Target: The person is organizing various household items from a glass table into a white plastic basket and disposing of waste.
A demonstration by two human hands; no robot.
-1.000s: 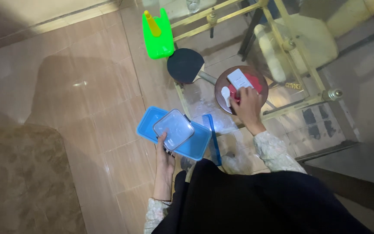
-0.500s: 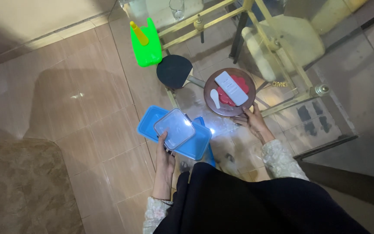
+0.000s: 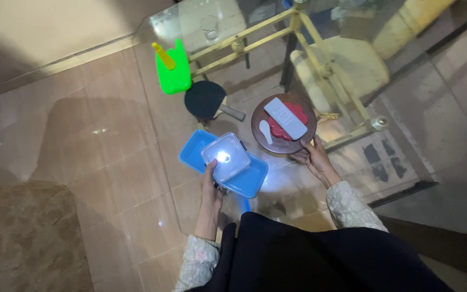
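Note:
My left hand (image 3: 210, 186) holds a small clear plastic container (image 3: 225, 156) stacked on a blue rectangular lid (image 3: 197, 151), thumb on the clear one's near edge. My right hand (image 3: 312, 158) grips the near rim of a round brown plate (image 3: 258, 121) on the glass table. On the plate lie a white remote (image 3: 286, 118), a small white spoon (image 3: 266, 131) and a red flat piece (image 3: 299, 112).
A glass table top (image 3: 277, 178) with a brass frame (image 3: 331, 70) carries a black paddle (image 3: 205, 99) and a green plastic container (image 3: 173, 73) with a yellow piece. A drinking glass (image 3: 209, 27) stands far back. A cushioned chair (image 3: 347, 62) shows beneath. Tiled floor lies left.
My right hand has left the things on the plate and now grips its near rim. The blue comb is now hidden under the blue lid. The view has shifted.

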